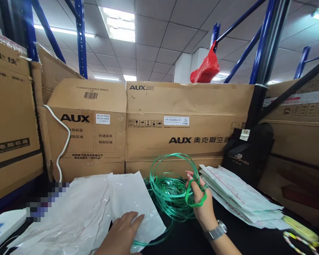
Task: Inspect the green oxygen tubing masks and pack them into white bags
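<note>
My right hand [200,202] is raised over the dark table, its fingers closed around a coil of thin green tubing [170,180] with a green strap looped over them. The coil's loops rise up in front of the cardboard boxes, and a loose end trails down toward me. My left hand [122,230] lies flat with fingers together on a clear plastic bag [133,202], pressing it onto the table. More clear bags [77,212] are spread out to the left of that hand.
A stack of sealed white pouches [239,198] lies right of my right hand. Large AUX cardboard boxes [175,120] wall off the back. A black bag [247,152] hangs at right, a white power strip [5,226] lies at left, and blue rack posts [81,39] stand behind.
</note>
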`<state>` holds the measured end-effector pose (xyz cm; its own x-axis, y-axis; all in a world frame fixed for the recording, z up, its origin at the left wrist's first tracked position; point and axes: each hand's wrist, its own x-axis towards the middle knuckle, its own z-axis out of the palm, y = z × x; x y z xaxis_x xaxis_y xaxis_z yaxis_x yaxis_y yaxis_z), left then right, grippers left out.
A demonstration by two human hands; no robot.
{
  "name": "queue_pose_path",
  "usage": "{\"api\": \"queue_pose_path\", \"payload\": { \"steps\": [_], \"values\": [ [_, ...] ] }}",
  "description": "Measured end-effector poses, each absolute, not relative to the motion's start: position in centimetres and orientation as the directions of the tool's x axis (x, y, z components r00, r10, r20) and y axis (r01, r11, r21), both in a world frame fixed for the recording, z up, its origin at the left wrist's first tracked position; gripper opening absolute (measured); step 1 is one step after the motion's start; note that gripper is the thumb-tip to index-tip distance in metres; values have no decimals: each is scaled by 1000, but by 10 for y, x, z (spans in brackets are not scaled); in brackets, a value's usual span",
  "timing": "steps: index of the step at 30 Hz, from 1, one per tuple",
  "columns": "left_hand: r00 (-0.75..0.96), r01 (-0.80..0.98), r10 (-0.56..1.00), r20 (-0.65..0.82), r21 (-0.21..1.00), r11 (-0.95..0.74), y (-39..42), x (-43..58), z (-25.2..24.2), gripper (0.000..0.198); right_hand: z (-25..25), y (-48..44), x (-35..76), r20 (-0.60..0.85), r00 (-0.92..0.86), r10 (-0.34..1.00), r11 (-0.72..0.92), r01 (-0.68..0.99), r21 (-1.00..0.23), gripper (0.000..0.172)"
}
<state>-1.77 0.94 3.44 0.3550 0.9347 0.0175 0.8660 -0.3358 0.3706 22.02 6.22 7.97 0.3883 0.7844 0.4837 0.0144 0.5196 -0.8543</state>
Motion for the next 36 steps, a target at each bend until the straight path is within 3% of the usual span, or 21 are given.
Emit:
{"api": "queue_pose_path", "payload": {
  "steps": [3,9,16,22,25,26,28,30,36],
  "values": [
    [341,906,940,-13,271,-325,8,-13,32,69,81,62,222,451,360,817,502,-57,-863,38],
    [351,915,932,85,182,-361,7,2,26,55,82,59,215,377,337,863,469,-254,-846,35],
    [330,923,933,144,156,-351,6,12,23,45,75,62,211,272,263,926,369,-466,-804,29],
    [323,924,908,269,116,-363,7,-2,28,63,71,67,214,185,180,966,258,-622,-739,29],
    [303,928,927,222,152,-340,7,-16,39,80,74,67,214,177,178,968,251,-632,-733,30],
    [272,937,938,216,164,-309,7,-20,45,80,75,66,214,178,179,968,251,-635,-730,30],
    [222,954,950,219,152,-258,6,-27,58,58,78,65,215,179,173,969,249,-645,-723,32],
    [183,959,938,294,158,-237,6,-33,69,30,80,64,216,177,175,969,249,-650,-718,32],
    [-65,936,739,670,298,-188,7,-62,80,25,82,65,221,191,179,965,262,-669,-695,35]
  ]
}}
